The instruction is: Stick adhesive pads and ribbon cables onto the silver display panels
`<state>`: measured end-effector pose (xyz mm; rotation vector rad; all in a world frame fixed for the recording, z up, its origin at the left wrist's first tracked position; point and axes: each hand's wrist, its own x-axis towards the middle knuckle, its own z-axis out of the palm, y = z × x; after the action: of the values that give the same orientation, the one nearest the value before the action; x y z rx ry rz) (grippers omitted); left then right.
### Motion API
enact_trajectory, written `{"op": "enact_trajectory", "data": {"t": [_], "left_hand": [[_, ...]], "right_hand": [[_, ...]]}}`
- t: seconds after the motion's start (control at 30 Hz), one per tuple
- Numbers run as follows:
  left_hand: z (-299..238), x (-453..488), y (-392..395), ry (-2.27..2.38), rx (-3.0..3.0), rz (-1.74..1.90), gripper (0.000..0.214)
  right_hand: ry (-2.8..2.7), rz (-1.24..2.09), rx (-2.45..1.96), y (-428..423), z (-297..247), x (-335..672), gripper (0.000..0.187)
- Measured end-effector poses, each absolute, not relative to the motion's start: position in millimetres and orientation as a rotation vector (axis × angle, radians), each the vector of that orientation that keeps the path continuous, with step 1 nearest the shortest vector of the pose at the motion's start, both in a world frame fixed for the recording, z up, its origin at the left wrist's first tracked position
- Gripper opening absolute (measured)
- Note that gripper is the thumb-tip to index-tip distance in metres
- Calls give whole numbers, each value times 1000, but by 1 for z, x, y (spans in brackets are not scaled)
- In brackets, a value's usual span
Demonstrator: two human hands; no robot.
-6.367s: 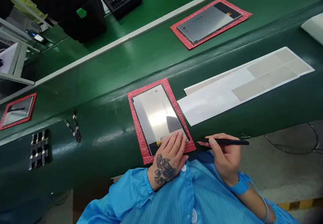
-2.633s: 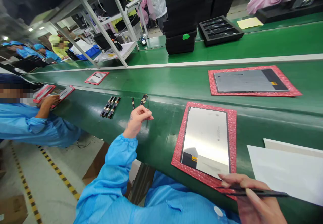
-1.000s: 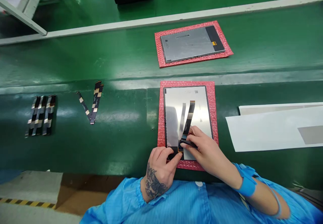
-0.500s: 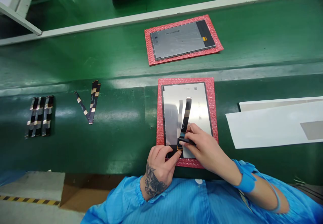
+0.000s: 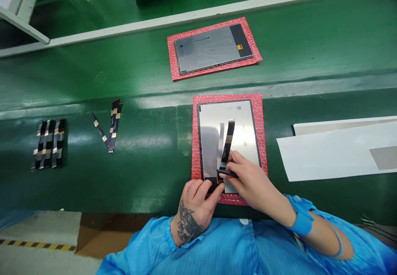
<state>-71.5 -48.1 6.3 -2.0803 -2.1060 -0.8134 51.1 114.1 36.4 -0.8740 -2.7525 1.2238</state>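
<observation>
A silver display panel lies face down on a red bubble mat. A black flat flex cable with gold patches rests on the panel, and its lower end is under my hands. My right hand is shut on a slim black tool, whose tip is at the cable's lower end. My left hand rests at the panel's lower edge, with the thumb beside that cable end. Whether it pinches the cable is hidden. The connector area is mostly covered by my fingers.
A second silver panel sits on its own red mat farther along the green conveyor belt. Several flex cables and a pair of cables lie to the left. White sheets lie to the right.
Earlier my left hand was raised away from the panel and no cable lay on it. Now a cable lies there with both hands at its lower end. The view has swung to face the belt squarely.
</observation>
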Motion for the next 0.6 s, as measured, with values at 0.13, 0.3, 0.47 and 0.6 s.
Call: {"op": "enact_trajectory", "data": {"t": [0.13, 0.3, 0.47, 0.6], "left_hand": [[5, -71, -51, -2100, -2072, -736, 25], [12, -68, -47, -2226, -2045, -782, 30], [14, -68, -46, -2351, -1994, -936, 31], [11, -75, -55, -2326, -1966, -1111, 30]], "right_hand": [[-2770, 1199, -860, 114, 35, 52, 26], [-2754, 1152, -891, 109, 33, 50, 18], [-2543, 903, -1247, 118, 32, 64, 17], [-2241, 1025, -1458, 128, 39, 106, 40]]}}
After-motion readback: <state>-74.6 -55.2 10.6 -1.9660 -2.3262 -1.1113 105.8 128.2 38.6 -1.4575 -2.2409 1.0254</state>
